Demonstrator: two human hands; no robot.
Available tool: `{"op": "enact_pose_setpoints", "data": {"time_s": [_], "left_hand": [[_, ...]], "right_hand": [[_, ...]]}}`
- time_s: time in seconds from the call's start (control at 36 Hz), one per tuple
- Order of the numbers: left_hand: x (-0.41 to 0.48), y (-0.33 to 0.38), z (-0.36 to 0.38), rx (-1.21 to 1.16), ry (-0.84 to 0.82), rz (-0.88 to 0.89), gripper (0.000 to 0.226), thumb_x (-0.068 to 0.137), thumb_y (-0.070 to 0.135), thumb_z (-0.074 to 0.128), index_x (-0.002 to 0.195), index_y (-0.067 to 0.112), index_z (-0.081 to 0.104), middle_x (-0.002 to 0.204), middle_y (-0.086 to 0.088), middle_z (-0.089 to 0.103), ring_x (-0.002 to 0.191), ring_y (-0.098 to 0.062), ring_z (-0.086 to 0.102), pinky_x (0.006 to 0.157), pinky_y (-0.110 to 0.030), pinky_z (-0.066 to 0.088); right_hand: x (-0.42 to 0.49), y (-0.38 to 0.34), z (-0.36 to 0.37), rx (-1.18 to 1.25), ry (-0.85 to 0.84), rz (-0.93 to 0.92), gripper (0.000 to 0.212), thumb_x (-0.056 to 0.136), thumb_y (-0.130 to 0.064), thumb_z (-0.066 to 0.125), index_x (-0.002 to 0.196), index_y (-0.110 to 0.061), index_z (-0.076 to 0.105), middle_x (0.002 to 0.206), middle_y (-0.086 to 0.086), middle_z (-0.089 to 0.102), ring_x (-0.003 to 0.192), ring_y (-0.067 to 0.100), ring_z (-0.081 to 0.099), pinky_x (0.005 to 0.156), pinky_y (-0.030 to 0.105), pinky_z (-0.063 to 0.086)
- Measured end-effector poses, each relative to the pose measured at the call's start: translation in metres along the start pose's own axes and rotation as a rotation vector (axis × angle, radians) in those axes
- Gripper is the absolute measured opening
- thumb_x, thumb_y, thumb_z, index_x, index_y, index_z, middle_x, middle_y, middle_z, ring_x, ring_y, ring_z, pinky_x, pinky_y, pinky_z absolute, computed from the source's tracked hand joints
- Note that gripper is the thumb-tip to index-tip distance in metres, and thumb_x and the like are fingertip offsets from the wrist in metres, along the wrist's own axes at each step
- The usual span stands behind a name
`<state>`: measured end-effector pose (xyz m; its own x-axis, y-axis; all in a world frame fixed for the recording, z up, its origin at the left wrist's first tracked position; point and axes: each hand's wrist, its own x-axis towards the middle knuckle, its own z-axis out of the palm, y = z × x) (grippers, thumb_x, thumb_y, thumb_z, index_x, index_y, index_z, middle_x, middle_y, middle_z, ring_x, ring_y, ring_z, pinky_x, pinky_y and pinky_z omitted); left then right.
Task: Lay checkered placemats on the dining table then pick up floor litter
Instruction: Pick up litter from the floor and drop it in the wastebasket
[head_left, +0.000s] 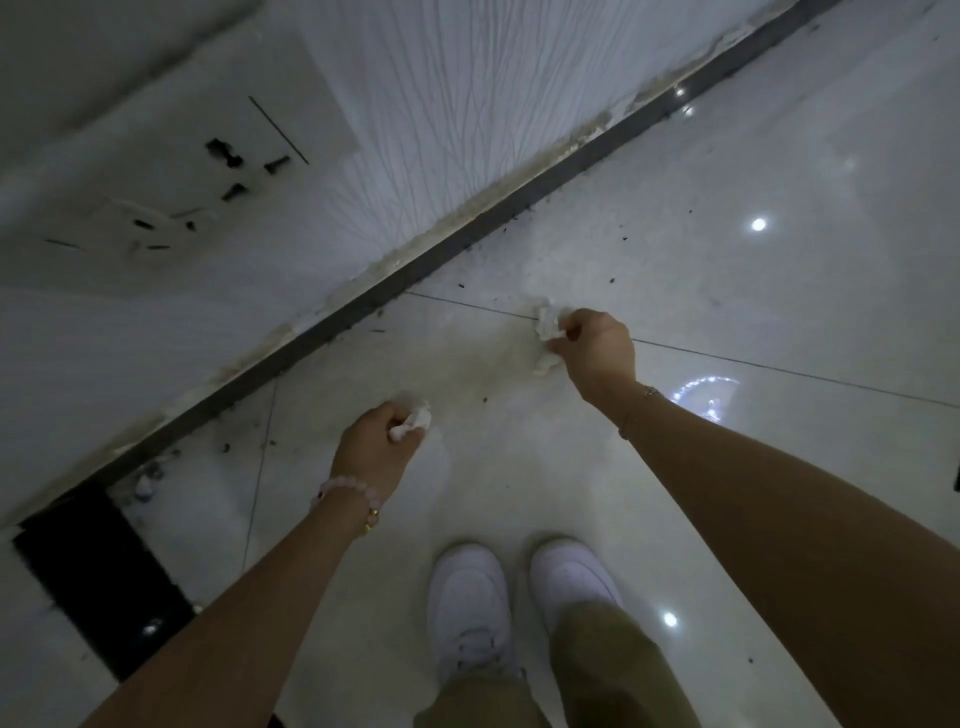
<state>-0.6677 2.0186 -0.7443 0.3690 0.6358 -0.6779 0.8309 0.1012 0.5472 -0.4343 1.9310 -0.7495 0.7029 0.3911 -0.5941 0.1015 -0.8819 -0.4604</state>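
Note:
I look straight down at a glossy white tiled floor (675, 270) beside a wall. My left hand (374, 447) is closed around a crumpled white tissue (413, 421) just above the floor. My right hand (597, 348) is closed on another crumpled white tissue (548, 322), part of which hangs below the fingers. No placemats or dining table are in view.
A white textured wall (441, 130) with a dark skirting strip (467, 239) runs diagonally across the view. Wall sockets (228, 171) sit at the upper left. Small dark specks dot the floor near the skirting. A small whitish scrap (145, 488) lies by a black block (98, 571). My white shoes (519, 597) stand below.

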Motion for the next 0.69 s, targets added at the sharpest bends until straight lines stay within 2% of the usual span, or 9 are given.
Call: {"op": "enact_pose_setpoints", "data": {"time_s": [0.08, 0.17, 0.28, 0.33, 0.39, 0.53, 0.58, 0.69], "left_hand": [[-0.026, 0.012, -0.007, -0.051, -0.005, -0.042, 0.03, 0.086, 0.032, 0.064, 0.069, 0.009, 0.055, 0.059, 0.001, 0.047, 0.059, -0.012, 0.043, 0.059, -0.023, 0.036], [-0.06, 0.031, -0.019, -0.048, -0.018, -0.064, 0.024, 0.086, 0.031, 0.065, 0.071, 0.015, 0.056, 0.062, 0.006, 0.051, 0.058, -0.007, 0.045, 0.051, -0.011, 0.035], [-0.113, 0.073, -0.043, -0.078, -0.006, -0.076, 0.023, 0.086, 0.032, 0.065, 0.072, 0.016, 0.06, 0.063, 0.002, 0.056, 0.057, -0.007, 0.048, 0.045, -0.005, 0.036], [-0.142, 0.102, -0.059, -0.089, -0.019, -0.093, 0.024, 0.087, 0.031, 0.064, 0.076, 0.01, 0.06, 0.067, -0.001, 0.057, 0.06, -0.012, 0.051, 0.049, -0.009, 0.039], [-0.174, 0.137, -0.075, -0.134, -0.052, -0.11, 0.02, 0.088, 0.026, 0.063, 0.08, 0.007, 0.06, 0.072, -0.005, 0.058, 0.067, -0.018, 0.052, 0.058, -0.023, 0.043], [-0.27, 0.24, -0.127, -0.16, -0.07, -0.06, 0.029, 0.09, 0.029, 0.06, 0.091, 0.0, 0.061, 0.082, -0.011, 0.06, 0.076, -0.021, 0.055, 0.07, -0.031, 0.048], [-0.31, 0.28, -0.15, -0.184, -0.072, -0.035, 0.034, 0.09, 0.032, 0.059, 0.093, -0.001, 0.062, 0.083, -0.011, 0.06, 0.078, -0.022, 0.055, 0.079, -0.038, 0.052], [-0.374, 0.352, -0.193, -0.248, -0.066, 0.038, 0.031, 0.09, 0.038, 0.057, 0.083, 0.009, 0.063, 0.077, -0.005, 0.06, 0.074, -0.019, 0.056, 0.073, -0.031, 0.049]], "right_hand": [[-0.024, 0.003, -0.018, 0.07, 0.021, 0.082, 0.018, 0.081, -0.015, 0.07, 0.097, -0.007, 0.068, 0.082, 0.002, 0.057, 0.076, 0.017, 0.052, 0.068, 0.023, 0.036], [-0.056, 0.0, -0.047, 0.133, 0.018, 0.135, 0.017, 0.081, -0.014, 0.069, 0.098, -0.007, 0.068, 0.083, 0.001, 0.059, 0.076, 0.016, 0.053, 0.068, 0.022, 0.036], [-0.106, -0.016, -0.107, 0.229, 0.025, 0.188, 0.018, 0.079, -0.012, 0.073, 0.095, -0.005, 0.069, 0.081, 0.003, 0.061, 0.077, 0.018, 0.055, 0.07, 0.023, 0.04], [-0.136, -0.029, -0.144, 0.282, 0.044, 0.234, 0.018, 0.078, -0.01, 0.073, 0.094, -0.003, 0.068, 0.08, 0.005, 0.062, 0.075, 0.02, 0.056, 0.07, 0.025, 0.042], [-0.17, -0.043, -0.185, 0.331, 0.058, 0.275, 0.019, 0.078, -0.009, 0.073, 0.094, -0.002, 0.067, 0.079, 0.008, 0.062, 0.073, 0.023, 0.057, 0.07, 0.028, 0.045], [-0.26, -0.091, -0.297, 0.422, 0.097, 0.323, 0.023, 0.08, -0.012, 0.073, 0.1, -0.004, 0.065, 0.09, 0.014, 0.066, 0.083, 0.026, 0.061, 0.085, 0.039, 0.052], [-0.298, -0.108, -0.342, 0.444, 0.124, 0.299, 0.024, 0.08, -0.013, 0.072, 0.101, -0.005, 0.065, 0.09, 0.014, 0.066, 0.08, 0.026, 0.061, 0.083, 0.039, 0.053], [-0.364, -0.137, -0.429, 0.528, 0.192, 0.225, 0.015, 0.082, -0.013, 0.071, 0.092, -0.011, 0.061, 0.08, 0.007, 0.061, 0.074, 0.021, 0.057, 0.075, 0.033, 0.049]]}}
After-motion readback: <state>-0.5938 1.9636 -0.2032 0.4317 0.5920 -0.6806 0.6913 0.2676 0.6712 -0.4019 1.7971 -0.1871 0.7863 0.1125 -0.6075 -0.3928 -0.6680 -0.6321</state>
